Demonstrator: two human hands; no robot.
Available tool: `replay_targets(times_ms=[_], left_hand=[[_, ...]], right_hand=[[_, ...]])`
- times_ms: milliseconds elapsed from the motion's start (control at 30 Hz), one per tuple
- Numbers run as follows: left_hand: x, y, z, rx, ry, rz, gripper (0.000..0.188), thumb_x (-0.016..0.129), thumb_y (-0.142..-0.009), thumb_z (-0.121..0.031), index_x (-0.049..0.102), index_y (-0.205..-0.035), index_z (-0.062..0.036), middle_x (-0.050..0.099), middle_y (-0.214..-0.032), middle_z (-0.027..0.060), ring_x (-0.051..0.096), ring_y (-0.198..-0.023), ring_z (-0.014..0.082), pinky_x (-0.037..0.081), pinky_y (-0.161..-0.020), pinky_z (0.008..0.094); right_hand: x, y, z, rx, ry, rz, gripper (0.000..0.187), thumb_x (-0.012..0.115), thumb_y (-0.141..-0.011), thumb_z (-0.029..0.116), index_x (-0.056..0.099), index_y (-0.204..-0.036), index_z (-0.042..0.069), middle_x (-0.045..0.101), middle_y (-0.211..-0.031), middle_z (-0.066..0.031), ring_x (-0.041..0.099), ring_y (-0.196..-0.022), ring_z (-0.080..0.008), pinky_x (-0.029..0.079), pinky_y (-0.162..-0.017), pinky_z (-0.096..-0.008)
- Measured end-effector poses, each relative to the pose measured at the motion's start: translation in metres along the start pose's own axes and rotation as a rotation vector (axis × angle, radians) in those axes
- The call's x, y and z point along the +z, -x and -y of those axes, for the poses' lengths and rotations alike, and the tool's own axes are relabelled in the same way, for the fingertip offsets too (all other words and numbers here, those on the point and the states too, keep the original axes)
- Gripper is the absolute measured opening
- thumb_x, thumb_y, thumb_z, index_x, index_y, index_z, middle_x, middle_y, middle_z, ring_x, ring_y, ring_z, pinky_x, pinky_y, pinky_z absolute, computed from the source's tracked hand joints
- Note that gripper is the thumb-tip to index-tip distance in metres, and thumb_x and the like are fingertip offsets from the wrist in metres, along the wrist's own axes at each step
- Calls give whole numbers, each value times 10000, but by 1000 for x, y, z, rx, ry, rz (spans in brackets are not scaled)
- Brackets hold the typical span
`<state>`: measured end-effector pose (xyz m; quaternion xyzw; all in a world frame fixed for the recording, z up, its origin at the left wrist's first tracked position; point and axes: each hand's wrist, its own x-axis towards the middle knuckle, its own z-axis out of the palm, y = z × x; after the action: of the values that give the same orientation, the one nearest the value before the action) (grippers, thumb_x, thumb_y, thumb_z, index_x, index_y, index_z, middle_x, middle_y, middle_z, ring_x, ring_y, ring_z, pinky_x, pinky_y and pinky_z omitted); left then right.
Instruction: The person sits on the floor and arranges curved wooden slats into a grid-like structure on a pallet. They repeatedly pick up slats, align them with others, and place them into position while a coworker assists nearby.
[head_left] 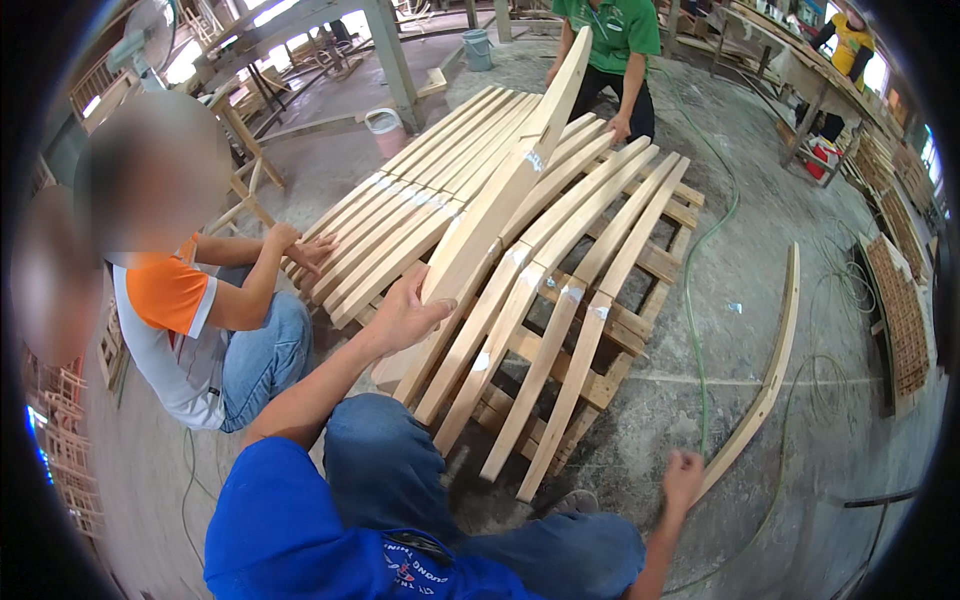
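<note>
My left hand (408, 312) is closed around the near part of a long pale wooden bar (497, 208), which is tilted with its far end raised. Beneath and beside it, several curved wooden bars (535, 268) lie side by side on a slatted wooden pallet (652, 262), some with whitish patches midway. My right hand (683, 478) has its fingers curled in at the lower right; whatever they may hold is hidden. Next to it is the near end of a single curved wooden bar (768, 392); contact with it cannot be made out.
At the left a person in an orange and white shirt (170, 300) crouches, hands on the bars. A person in green (622, 35) bends at the far end, one hand on a bar. A green hose (722, 215) crosses the floor; buckets (478, 50) stand behind.
</note>
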<state>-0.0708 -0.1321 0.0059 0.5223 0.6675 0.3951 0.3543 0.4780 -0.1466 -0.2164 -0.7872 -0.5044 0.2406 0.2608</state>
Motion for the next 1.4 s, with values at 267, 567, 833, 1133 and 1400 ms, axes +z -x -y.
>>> replay_targets(times_ms=[267, 567, 833, 1133, 1400], left_hand=[[-44, 23, 66, -113, -123, -238, 465, 731, -879, -135, 574, -1278, 45, 689, -1004, 116, 658, -834, 156, 542, -765, 323], [-96, -10, 112, -105, -381, -385, 509, 750, -851, -224, 603, -1268, 30, 696, -1146, 212, 666, -1069, 298, 500, -967, 412], [-118, 1, 147, -55, -545, -315, 608, 697, -914, -225, 507, -1393, 97, 614, -1325, 272, 610, -1209, 362, 462, -1052, 428], [-109, -7, 139, 66, -187, -371, 365, 619, -930, -105, 552, -1263, 30, 633, -974, 80, 590, -768, 128, 493, -651, 299], [-170, -11, 144, 116, -549, -550, 438, 619, -918, -81, 535, -1318, 79, 636, -1196, 213, 664, -1074, 301, 500, -940, 396]], right_hand=[[-23, -5, -19, 345, 271, -29, 600, 728, -957, 287, 451, -1428, 39, 567, -1355, -244, 603, -1231, -410, 523, -994, -526], [-10, -39, -51, 525, 44, -163, 515, 656, -972, 136, 489, -1446, 24, 629, -1335, -207, 644, -1180, -399, 521, -1008, -514], [-1, -32, -12, 399, -638, 31, 444, 807, -906, 232, 518, -1152, 2, 618, -771, -83, 631, -579, -185, 532, -491, -364], [-40, -45, -21, 780, -722, 35, 396, 747, -886, 147, 607, -1181, -78, 642, -1057, -155, 665, -947, -309, 526, -829, -453], [-27, 17, 19, 475, -653, 96, 328, 790, -885, 178, 618, -1072, -29, 643, -859, -100, 650, -692, -220, 518, -586, -377]])
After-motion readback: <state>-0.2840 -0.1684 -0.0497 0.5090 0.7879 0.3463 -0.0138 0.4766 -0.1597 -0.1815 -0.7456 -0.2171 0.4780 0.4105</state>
